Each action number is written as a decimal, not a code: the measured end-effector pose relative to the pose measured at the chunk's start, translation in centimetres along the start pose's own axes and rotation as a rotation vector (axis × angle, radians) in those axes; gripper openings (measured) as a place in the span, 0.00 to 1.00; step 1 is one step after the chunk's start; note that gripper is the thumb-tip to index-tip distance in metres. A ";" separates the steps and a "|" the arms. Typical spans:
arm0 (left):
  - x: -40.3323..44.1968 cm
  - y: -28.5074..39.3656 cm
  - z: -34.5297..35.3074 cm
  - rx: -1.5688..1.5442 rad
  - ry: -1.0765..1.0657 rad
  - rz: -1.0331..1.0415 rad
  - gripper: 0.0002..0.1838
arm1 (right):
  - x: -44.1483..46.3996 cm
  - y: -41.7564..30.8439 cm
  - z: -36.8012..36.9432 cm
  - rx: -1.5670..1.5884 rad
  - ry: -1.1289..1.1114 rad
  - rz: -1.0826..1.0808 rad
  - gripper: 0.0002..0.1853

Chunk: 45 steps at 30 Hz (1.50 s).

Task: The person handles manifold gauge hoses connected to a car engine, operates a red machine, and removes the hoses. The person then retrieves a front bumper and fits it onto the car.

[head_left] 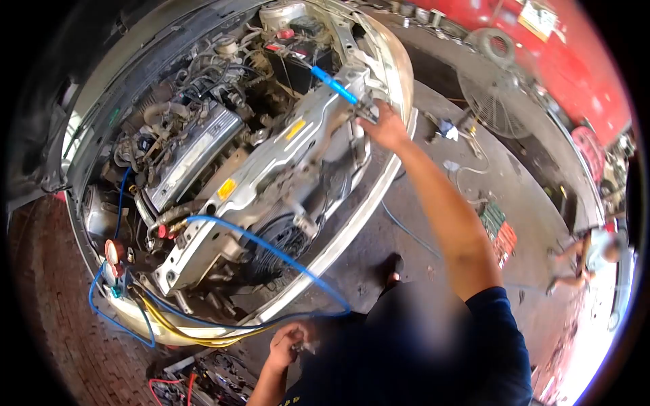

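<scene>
My right hand is over the front panel of an open engine bay. Its fingers are closed around the grey metal rear end of a slim blue tool, whose thin tip points toward the black battery. The tool's exact kind is unclear. Low in front of my body, my left hand is held with its fingers curled together. Something small and greyish shows at the fingertips, too small to name. A blue hose arcs from the engine bay's front edge and passes just above my left hand.
Manifold gauges stand at the car's front corner, with yellow hoses along the bumper. A large fan is at the right, near a tyre. Green and red crates are on the floor. Another person is at far right.
</scene>
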<state>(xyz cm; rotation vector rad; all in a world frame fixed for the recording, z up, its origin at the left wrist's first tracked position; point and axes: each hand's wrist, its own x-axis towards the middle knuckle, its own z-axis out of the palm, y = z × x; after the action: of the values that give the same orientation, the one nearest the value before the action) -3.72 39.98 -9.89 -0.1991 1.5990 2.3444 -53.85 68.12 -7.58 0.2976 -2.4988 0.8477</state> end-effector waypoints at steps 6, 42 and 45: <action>8.4 -0.1 14.7 0.013 0.349 -0.057 0.16 | 5.6 0.0 1.7 0.285 -0.245 -0.028 0.34; 48.0 -19.4 52.7 1.614 -1.031 0.563 0.10 | -40.4 35.5 -46.2 1.799 1.948 0.877 0.24; 53.0 -22.2 53.8 1.763 -0.986 0.525 0.13 | -50.4 42.1 -48.6 1.775 2.155 0.831 0.23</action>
<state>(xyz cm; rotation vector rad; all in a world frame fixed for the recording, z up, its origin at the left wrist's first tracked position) -44.07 106.04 -24.24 1.4922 2.3508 0.1830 -7.05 133.66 -21.08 -0.7787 0.5441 1.7471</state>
